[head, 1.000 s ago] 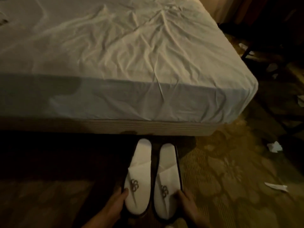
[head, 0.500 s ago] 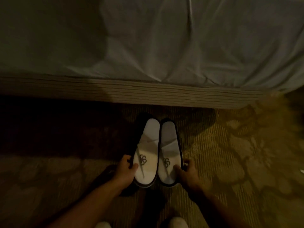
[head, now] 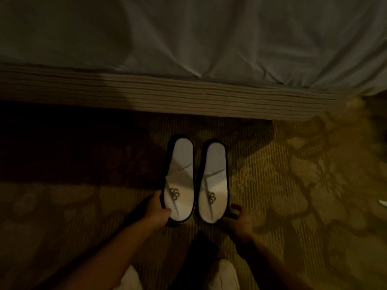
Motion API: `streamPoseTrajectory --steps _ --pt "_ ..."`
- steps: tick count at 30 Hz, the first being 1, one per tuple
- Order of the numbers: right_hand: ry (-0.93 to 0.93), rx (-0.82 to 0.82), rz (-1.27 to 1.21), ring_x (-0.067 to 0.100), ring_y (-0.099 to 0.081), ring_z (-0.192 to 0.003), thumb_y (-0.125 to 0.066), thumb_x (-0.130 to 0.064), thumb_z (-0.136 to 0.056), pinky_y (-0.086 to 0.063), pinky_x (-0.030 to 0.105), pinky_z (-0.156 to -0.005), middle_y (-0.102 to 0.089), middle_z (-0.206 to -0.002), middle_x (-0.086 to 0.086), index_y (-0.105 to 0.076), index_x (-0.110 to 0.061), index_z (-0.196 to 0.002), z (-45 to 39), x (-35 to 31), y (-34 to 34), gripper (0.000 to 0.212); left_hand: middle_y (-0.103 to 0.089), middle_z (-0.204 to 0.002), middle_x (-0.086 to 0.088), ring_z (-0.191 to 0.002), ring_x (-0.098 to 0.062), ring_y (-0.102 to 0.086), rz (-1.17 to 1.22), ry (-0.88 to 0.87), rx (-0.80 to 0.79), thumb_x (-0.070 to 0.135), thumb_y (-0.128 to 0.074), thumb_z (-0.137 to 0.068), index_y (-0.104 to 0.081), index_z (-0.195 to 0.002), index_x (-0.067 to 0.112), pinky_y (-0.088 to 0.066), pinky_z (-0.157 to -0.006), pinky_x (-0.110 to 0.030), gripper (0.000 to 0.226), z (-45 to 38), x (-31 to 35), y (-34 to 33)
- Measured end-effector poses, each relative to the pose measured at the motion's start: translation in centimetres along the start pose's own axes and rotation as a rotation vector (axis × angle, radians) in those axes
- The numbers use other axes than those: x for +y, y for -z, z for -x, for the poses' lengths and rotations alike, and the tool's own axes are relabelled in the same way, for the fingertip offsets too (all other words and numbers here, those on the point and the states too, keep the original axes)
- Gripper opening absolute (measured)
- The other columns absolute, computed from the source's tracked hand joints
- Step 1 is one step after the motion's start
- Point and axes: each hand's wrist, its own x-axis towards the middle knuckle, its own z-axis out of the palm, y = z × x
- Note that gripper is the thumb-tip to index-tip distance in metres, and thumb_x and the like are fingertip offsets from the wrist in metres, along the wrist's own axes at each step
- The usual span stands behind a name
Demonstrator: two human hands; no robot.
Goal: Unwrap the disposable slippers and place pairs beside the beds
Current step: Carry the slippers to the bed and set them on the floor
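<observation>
Two white disposable slippers with dark edging and a dark logo lie side by side on the carpet, heels toward the bed (head: 188,59). The left slipper (head: 180,176) is gripped at its toe end by my left hand (head: 156,210), thumb on its upper and fingers along its outer edge. The right slipper (head: 213,178) lies flat, with a narrow gap between the two. My right hand (head: 235,219) rests at that slipper's toe corner, fingers curled around the dark rim.
The bed's ribbed base (head: 188,97) runs across the view just beyond the slippers, under a hanging white sheet. Patterned carpet (head: 293,185) spreads to both sides. A scrap of white paper (head: 383,203) lies at the right edge. My light trouser knees (head: 224,275) show at the bottom.
The view has tipped down toward the floor. The two slippers, which were touching, now have a small gap between them, and both hands remain at their toe ends.
</observation>
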Motion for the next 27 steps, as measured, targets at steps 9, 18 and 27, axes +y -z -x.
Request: streamPoseTrajectory --steps 9,18,27 --pt "0.095 -0.018 0.030 0.037 -0.065 -0.116 -0.071 0.006 -0.088 -0.059 0.054 -0.094 -0.062 -0.133 0.018 -0.045 -0.012 -0.146 -0.3 0.1 -0.5 0.066 -0.030 -0.165 -0.017 -0.148 -0.036 -0.035 -0.049 -0.032 -0.032 0.002 -0.065 -0.094 -0.015 -0.163 0.017 -0.036 -0.119 -0.048 0.086 0.5 -0.4 -0.1" --pt "0.131 -0.052 0.025 0.014 -0.065 -0.094 -0.072 0.005 -0.089 -0.058 0.021 -0.061 -0.065 -0.116 0.003 -0.050 -0.018 -0.138 -0.4 -0.3 0.3 0.058 -0.029 -0.165 -0.014 -0.150 -0.034 -0.033 -0.085 -0.061 -0.034 0.005 -0.070 -0.091 -0.016 -0.162 0.015 -0.033 -0.121 -0.045 0.090 0.8 -0.3 -0.3" --pt "0.094 -0.038 0.051 0.014 -0.066 -0.095 -0.069 0.005 -0.090 -0.061 0.024 -0.064 -0.064 -0.113 -0.001 -0.049 -0.021 -0.137 -1.1 0.8 0.0 0.058 -0.034 -0.162 -0.016 -0.147 -0.035 -0.037 -0.073 -0.066 -0.047 0.005 -0.074 -0.088 -0.016 -0.163 0.016 -0.036 -0.119 -0.046 0.095 1.0 -0.2 -0.2"
